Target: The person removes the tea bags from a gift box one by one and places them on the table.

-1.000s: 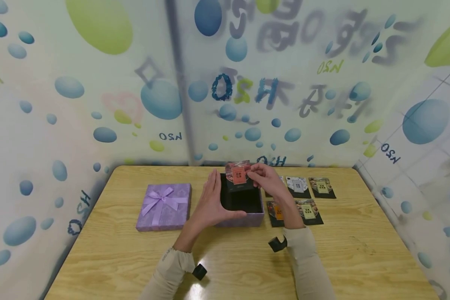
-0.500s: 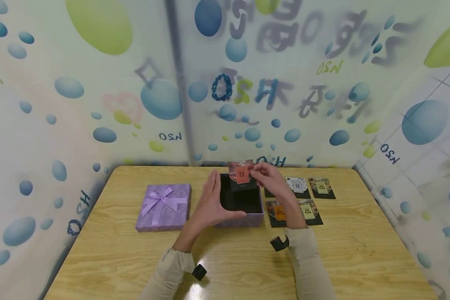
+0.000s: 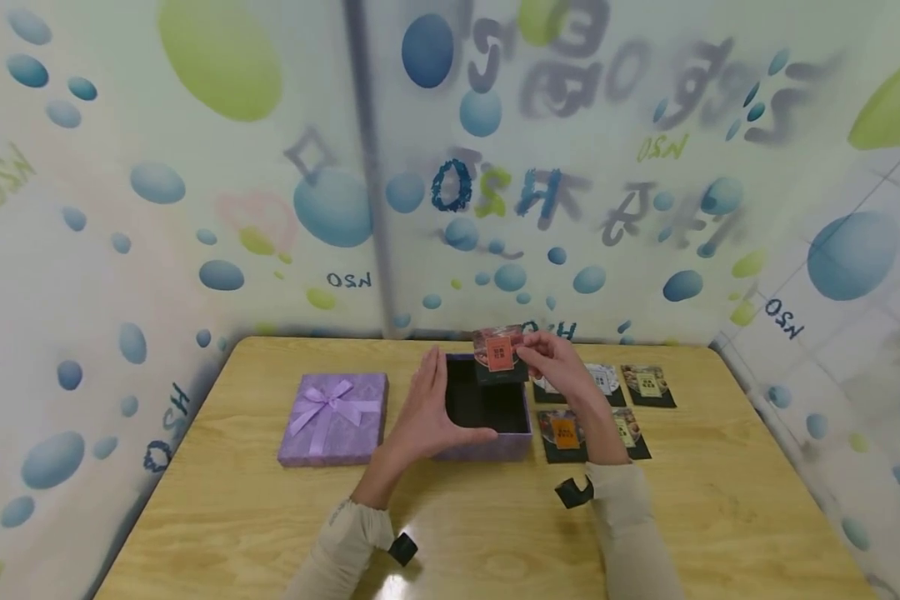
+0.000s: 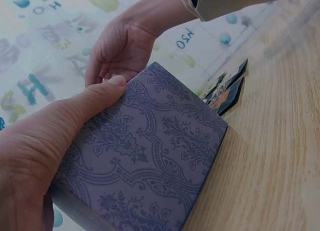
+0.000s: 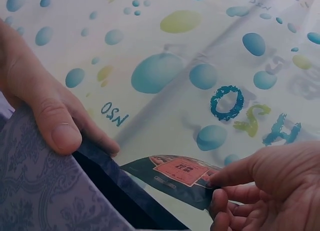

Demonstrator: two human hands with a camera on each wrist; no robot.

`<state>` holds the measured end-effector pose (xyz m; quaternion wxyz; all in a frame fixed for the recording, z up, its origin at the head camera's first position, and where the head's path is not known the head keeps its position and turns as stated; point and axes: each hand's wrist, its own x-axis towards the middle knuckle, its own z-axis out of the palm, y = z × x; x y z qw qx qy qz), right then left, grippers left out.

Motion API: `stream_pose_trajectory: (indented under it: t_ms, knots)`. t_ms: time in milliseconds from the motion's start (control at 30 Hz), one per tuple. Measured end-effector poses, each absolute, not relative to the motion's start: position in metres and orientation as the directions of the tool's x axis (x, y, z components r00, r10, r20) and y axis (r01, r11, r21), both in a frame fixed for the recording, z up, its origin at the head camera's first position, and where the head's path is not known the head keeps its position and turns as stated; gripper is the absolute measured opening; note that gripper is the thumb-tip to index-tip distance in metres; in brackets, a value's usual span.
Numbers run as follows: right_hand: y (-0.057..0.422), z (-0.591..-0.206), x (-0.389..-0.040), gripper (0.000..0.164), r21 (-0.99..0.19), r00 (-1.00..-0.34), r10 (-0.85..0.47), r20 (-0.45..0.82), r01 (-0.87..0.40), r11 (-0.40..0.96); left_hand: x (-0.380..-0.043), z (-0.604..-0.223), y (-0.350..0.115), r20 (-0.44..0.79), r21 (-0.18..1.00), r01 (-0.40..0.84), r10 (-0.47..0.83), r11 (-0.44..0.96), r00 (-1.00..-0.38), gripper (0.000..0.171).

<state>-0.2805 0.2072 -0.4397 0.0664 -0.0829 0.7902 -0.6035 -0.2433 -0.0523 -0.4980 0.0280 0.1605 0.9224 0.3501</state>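
My right hand (image 3: 558, 364) pinches a flat square black packet (image 3: 499, 356) with a red-orange label by its right edge. The packet is tilted above the back of an uncovered purple gift box (image 3: 487, 450) with a dark inside. In the right wrist view the packet (image 5: 182, 176) shows beyond the box rim, thumb and finger of the right hand (image 5: 280, 186) on its corner. My left hand (image 3: 427, 408) holds the box at its left side, thumb along the front rim. The left wrist view has that thumb on the patterned front wall (image 4: 150, 151); the other fingers are mostly hidden.
A purple lid (image 3: 333, 417) with a ribbon bow lies left of the box. Several similar packets lie in two rows on the right, among them an orange-labelled packet (image 3: 562, 435) and a yellow-labelled packet (image 3: 648, 385). A patterned wall covering (image 3: 450, 275) stands behind the wooden table (image 3: 495, 525).
The right hand has carried the red-labelled packet a little to the right, toward the box's right rim. The left hand stays at the box. The head view has shifted slightly.
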Motion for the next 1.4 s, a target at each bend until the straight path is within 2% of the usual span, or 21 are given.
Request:
stream_pose_trajectory:
  t_ms: [233,467,900,1400]
  knots:
    - [0.224,-0.446,-0.274,0.02,-0.964,-0.979,-0.202,-0.033,-0.022,0.265,-0.243,-0.501,-0.053,0.061,0.654,0.273,0.311,0.705,-0.948,0.153]
    - [0.245,-0.449,-0.267,0.031,-0.962,-0.983,-0.177,-0.055,0.004,0.273,-0.242,-0.499,-0.051,0.057,0.649,0.278,0.319,0.708,-0.946,0.153]
    - [0.285,-0.458,-0.248,0.031,-0.956,-0.986,-0.117,-0.117,0.08,0.283,-0.241,-0.497,-0.051,0.069,0.662,0.278,0.313,0.696,-0.947,0.153]
    - [0.362,-0.476,-0.23,0.041,-0.866,-0.992,-0.006,-0.127,0.108,0.488,-0.242,-0.497,-0.051,0.055,0.655,0.276,0.32,0.703,-0.946,0.152]
